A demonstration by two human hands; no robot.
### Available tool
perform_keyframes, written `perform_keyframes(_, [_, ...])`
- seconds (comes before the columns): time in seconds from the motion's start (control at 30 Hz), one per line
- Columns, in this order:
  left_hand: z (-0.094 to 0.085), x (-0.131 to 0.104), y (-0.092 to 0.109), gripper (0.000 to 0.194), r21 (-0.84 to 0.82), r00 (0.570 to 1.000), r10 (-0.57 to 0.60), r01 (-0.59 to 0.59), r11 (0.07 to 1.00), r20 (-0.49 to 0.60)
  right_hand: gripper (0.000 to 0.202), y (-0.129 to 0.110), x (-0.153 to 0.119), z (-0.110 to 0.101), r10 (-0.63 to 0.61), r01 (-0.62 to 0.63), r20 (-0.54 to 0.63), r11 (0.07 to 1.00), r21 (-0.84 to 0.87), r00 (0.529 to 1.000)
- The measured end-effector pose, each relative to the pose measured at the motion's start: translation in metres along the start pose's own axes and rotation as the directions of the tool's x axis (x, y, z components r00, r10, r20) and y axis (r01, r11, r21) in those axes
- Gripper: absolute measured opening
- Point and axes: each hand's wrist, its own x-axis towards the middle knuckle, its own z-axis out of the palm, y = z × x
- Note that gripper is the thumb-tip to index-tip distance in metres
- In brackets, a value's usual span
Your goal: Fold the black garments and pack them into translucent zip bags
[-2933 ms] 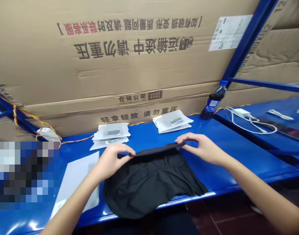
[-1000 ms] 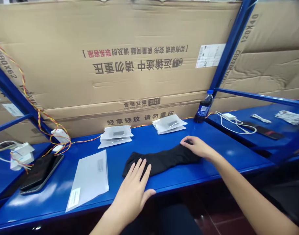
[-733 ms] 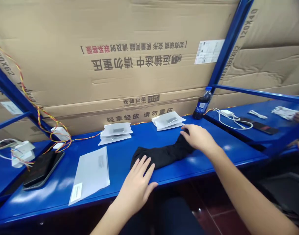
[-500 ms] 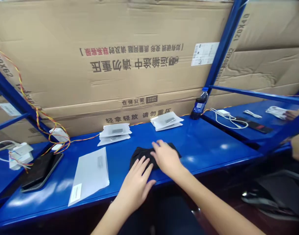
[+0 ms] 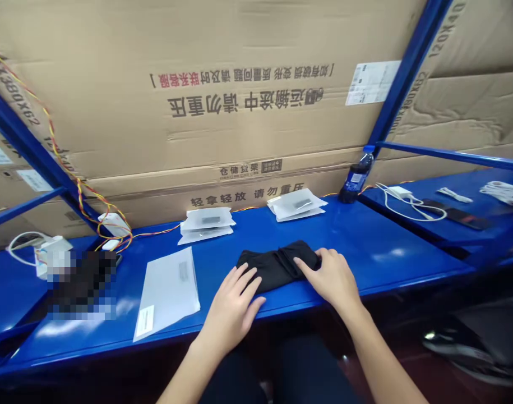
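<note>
A folded black cloth lies near the front edge of the blue shelf, with a second fold at its right end. At its left end my left hand rests with fingers spread, the fingertips on or just beside the fabric. My right hand holds the right end, thumb on top of the fold and fingers around the outer edge. The fingers' undersides are hidden. To the left lies a flat frosted plastic bag with a small white label.
Two folded frosted bags, a left one and a right one, stand at the back. A dark drink bottle is by the right post. Wires and a white adapter sit left, beside a blurred dark object. Cardboard forms the back wall.
My right hand has moved from the cloth's top to its right end and grips it, and the fold there now shows. The left hand stays at the left end. The view has shifted slightly.
</note>
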Motion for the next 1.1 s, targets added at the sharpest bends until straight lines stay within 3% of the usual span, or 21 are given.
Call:
perform_keyframes(0.07, [0.003, -0.001, 0.002, 0.034, -0.021, 1.0, -0.024, 0.023, 1.0, -0.018, 0.028, -0.003, 0.005, -0.002, 0.069, -0.072, 0.028, 0.993, 0.093, 0.997])
perform_keyframes(0.13, [0.004, -0.002, 0.004, 0.034, -0.043, 0.998, -0.055, 0.053, 0.998, -0.037, 0.023, -0.009, 0.009, -0.007, 0.097, -0.087, -0.043, 0.977, 0.195, 0.994])
perform_keyframes(0.2, [0.007, -0.003, 0.006, 0.035, -0.06, 0.996, -0.082, 0.079, 0.995, -0.047, 0.021, -0.02, 0.009, -0.008, 0.008, 0.052, -0.235, 0.967, 0.25, 0.972])
perform_keyframes(0.27, [0.009, -0.004, 0.006, 0.035, -0.067, 0.994, -0.101, 0.098, 0.993, -0.045, 0.017, -0.036, -0.001, -0.004, -0.176, 0.282, -0.42, 0.937, 0.205, 0.89])
perform_keyframes(0.33, [0.012, -0.005, 0.006, 0.034, -0.066, 0.992, -0.115, 0.112, 0.992, -0.047, 0.017, -0.053, -0.019, 0.007, -0.393, 0.492, -0.469, 0.864, 0.105, 0.791])
perform_keyframes(0.4, [0.013, -0.007, 0.006, 0.033, -0.059, 0.988, -0.131, 0.127, 0.99, -0.077, 0.02, -0.067, -0.041, 0.019, -0.57, 0.631, -0.383, 0.774, 0.044, 0.727])
perform_keyframes(0.5, [0.012, -0.01, 0.007, 0.035, -0.059, 0.963, -0.2, 0.192, 0.98, -0.182, 0.023, -0.075, -0.066, 0.03, -0.707, 0.737, -0.237, 0.674, 0.06, 0.666])
perform_keyframes(0.6, [0.005, -0.01, 0.002, 0.031, -0.084, 0.915, -0.308, 0.297, 0.951, -0.26, 0.028, -0.071, -0.07, 0.026, -0.712, 0.744, -0.218, 0.653, 0.145, 0.667])
perform_keyframes(0.7, [-0.009, -0.008, -0.015, 0.028, -0.002, 0.876, -0.406, 0.42, 0.908, -0.259, 0.035, -0.065, -0.056, 0.016, -0.68, 0.729, -0.271, 0.666, 0.159, 0.681])
perform_keyframes(0.77, [-0.02, -0.008, -0.033, 0.033, 0.144, 0.831, -0.506, 0.544, 0.827, -0.233, 0.052, -0.062, -0.047, 0.014, -0.715, 0.744, -0.213, 0.659, 0.116, 0.666])
perform_keyframes(0.83, [-0.03, -0.009, -0.051, 0.048, 0.322, 0.748, -0.64, 0.658, 0.68, -0.176, 0.073, -0.06, -0.042, 0.017, -0.757, 0.76, -0.067, 0.645, 0.085, 0.65])
perform_keyframes(0.9, [-0.038, -0.012, -0.063, 0.054, 0.453, 0.664, -0.741, 0.693, 0.561, -0.098, 0.086, -0.057, -0.043, 0.02, -0.767, 0.763, 0.06, 0.641, 0.083, 0.638])
perform_keyframes(0.93, [-0.041, -0.014, -0.066, 0.051, 0.495, 0.644, -0.764, 0.678, 0.543, -0.044, 0.09, -0.055, -0.045, 0.021, -0.767, 0.762, 0.098, 0.641, 0.091, 0.634])
perform_keyframes(1.03, [-0.048, -0.018, -0.063, 0.04, 0.54, 0.657, -0.748, 0.597, 0.594, 0.097, 0.1, -0.046, -0.053, 0.02, -0.777, 0.768, 0.139, 0.629, 0.124, 0.614])
perform_keyframes(1.1, [-0.053, -0.019, -0.055, 0.043, 0.542, 0.673, -0.719, 0.544, 0.641, 0.174, 0.093, -0.036, -0.059, 0.016, -0.802, 0.788, 0.14, 0.597, 0.149, 0.581])
